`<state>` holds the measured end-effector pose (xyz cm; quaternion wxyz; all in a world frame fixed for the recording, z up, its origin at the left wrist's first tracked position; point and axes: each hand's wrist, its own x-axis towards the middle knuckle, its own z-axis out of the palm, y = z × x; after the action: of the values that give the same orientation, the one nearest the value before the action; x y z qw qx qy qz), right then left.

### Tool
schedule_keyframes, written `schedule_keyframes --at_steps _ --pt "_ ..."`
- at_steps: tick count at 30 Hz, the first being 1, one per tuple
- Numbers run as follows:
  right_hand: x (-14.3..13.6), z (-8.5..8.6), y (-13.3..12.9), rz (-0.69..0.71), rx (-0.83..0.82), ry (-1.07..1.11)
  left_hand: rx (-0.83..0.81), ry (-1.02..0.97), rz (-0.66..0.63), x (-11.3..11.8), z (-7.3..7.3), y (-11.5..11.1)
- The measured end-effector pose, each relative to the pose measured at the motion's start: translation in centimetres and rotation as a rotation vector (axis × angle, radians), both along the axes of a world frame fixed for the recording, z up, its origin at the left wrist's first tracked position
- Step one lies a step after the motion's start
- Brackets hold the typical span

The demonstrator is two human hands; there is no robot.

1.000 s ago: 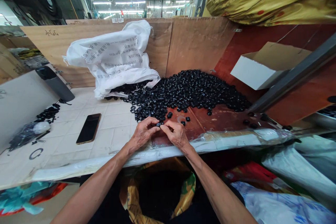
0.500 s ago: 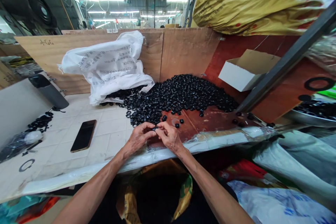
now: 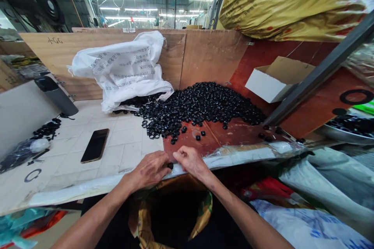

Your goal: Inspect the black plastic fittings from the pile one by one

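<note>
Near the table's front edge, my left hand [image 3: 151,168] is closed, with a small black plastic piece [image 3: 170,165] showing at its fingertips. A short gap to the right, my right hand [image 3: 191,161] has its fingers pinched together, and whatever may be between them is hidden. Beyond both hands spreads a large pile of small black plastic pieces [image 3: 201,103], several of them ring-shaped. A few loose pieces lie on the red-brown board in front of the pile. Just below my hands gapes the mouth of a yellow-brown sack [image 3: 145,221], its inside dark.
Left of my hands lies a phone [image 3: 95,146] on the pale table covering. Behind it a white printed sack [image 3: 128,74] slumps against the wooden partition [image 3: 210,54]. A white box [image 3: 267,85] and a slanted metal post [image 3: 306,78] stand right.
Both hands have come down toward the table edge and the sack mouth. Before, their fingertips met around a small black piece; now they are apart and the left fingers have a piece.
</note>
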<state>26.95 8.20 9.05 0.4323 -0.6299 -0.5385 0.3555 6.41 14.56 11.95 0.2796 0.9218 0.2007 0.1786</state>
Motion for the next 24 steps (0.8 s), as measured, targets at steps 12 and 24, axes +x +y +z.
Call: schedule_keyframes --at_steps 12,24 --pt "1.9 -3.3 7.0 -0.093 0.286 -0.546 -0.052 0.004 0.359 4.8 -1.9 5.8" --pt "2.2 -3.3 6.3 -0.132 0.414 -0.437 0.09 -0.137 0.333 4.4 -4.6 5.9"
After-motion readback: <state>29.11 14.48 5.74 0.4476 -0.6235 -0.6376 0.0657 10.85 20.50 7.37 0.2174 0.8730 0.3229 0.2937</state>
